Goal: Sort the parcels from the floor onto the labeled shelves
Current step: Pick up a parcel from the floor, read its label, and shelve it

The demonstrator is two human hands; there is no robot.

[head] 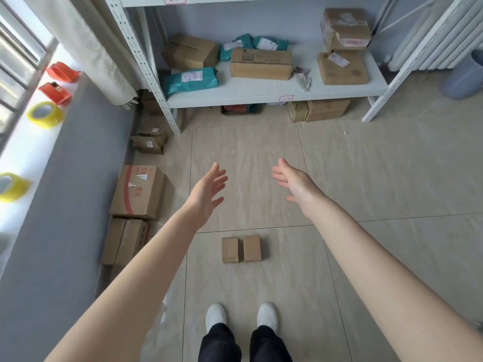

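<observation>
Both the left hand (209, 190) and the right hand (294, 182) are hanging released and empty above the floor (379, 178), so a fresh pick appears due. Two small brown parcels (241, 249) are lying side by side, touching, near the shoes; reaching them will likely demand stooping. The lowest shelf (261, 94) is carrying eight parcels: five brown, three teal.

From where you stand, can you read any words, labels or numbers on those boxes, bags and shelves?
"京东", in red: on the large box by the wall; its other red print is too blurred.
White slips on the teal bags: too small to read.
Print on the long box on the shelf: blurred.
Red-framed tag on the shelf edge: unreadable.
Two small boxes on the floor: no text visible.
</observation>
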